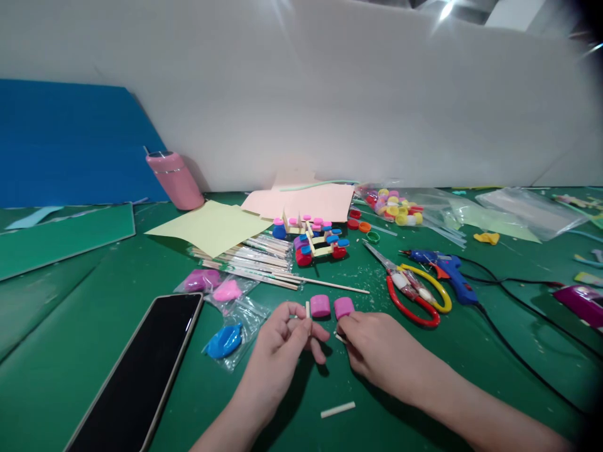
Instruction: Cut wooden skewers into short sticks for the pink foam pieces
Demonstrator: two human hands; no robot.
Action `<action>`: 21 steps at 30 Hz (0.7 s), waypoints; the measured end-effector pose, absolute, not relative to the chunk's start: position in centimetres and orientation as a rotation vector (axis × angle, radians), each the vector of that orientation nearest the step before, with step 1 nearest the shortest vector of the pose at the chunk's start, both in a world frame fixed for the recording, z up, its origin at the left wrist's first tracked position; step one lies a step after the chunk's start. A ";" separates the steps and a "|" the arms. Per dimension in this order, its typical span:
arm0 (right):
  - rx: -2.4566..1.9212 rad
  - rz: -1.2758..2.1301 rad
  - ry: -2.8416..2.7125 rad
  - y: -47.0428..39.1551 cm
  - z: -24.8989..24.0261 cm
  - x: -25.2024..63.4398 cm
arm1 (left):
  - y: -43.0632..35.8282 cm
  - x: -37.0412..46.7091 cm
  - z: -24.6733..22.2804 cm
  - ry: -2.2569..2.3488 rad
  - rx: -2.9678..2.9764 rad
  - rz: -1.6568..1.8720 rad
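The left hand [282, 339] pinches a straight wooden stick [308, 309]. The right hand [386, 351] grips a pale stick [340, 338] beside a smooth pink cap [343, 306].

Lower end of upright stick [308, 309] hidden by left hand [280, 342]. Short pale piece [340, 338] mostly covered by right hand [379, 348]; full length not shown. Right-side pink block [344, 306] partly masked by same hand. Phone [136, 376] cut off by bottom edge, purple object [581, 304] by right edge. Bundled sticks [254, 260] partly covered by yellow paper [211, 227]. Blue board [70, 144] cut off by left edge.
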State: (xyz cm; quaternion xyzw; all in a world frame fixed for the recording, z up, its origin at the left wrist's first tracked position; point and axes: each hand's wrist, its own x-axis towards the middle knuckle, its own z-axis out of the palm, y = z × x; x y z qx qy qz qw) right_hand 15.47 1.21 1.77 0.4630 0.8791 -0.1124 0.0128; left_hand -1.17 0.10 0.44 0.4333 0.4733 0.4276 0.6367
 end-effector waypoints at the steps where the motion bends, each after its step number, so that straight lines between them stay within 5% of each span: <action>1: 1.451 -0.364 2.757 1.2 1.7 15.6 | 0.1 -1.2 0.3 1.084 0.980 0.996; 6: 1.583 -0.686 2.882 1.6 1.2 16.2 | 0.1 -1.3 0.2 1.152 1.025 1.003; 13: 1.631 -2.215 2.515 2.4 1.1 16.1 | -0.1 -0.4 1.2 1.201 1.016 1.007; 21: 1.664 -2.046 2.777 1.8 1.4 15.6 | -0.5 -0.2 1.2 1.094 0.956 0.865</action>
